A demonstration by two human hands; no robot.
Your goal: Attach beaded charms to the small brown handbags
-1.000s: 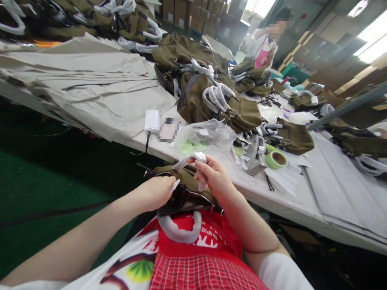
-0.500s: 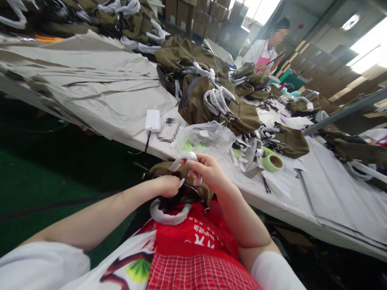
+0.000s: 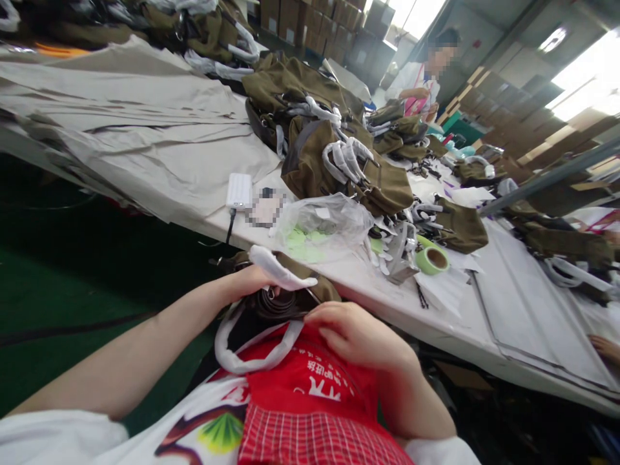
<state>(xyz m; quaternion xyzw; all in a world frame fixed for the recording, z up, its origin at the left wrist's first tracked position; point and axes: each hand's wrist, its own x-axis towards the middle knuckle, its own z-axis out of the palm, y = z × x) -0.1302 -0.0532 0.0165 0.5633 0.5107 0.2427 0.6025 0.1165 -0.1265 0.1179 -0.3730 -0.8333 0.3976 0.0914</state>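
Observation:
An olive-green bag (image 3: 303, 268) rests at my lap against the table edge, its mouth towards me. One white-wrapped handle (image 3: 281, 270) stands up across the opening; the other wrapped handle (image 3: 256, 365) hangs over my red apron (image 3: 334, 374). My left hand (image 3: 256, 279) is closed at the bag's left side, partly hidden behind the raised handle. A coiled dark strap (image 3: 274, 302) shows in the opening. At the bag's right corner is my right hand (image 3: 353, 329), slightly blurred, fingers extended and thumb apart, fingertips near the rim and the lower handle's end.
On the table (image 3: 194, 129) lie a clear plastic bag (image 3: 324, 223) with pale green pieces, a roll of green tape (image 3: 433, 259), a white box with a cable (image 3: 239, 191) and piled olive bags (image 3: 349, 168). A person (image 3: 419, 84) stands beyond.
My right hand has let go of the white-wrapped handle and moved down to the bag's right corner. That handle now stands up by my left hand. The lower handle has shifted left.

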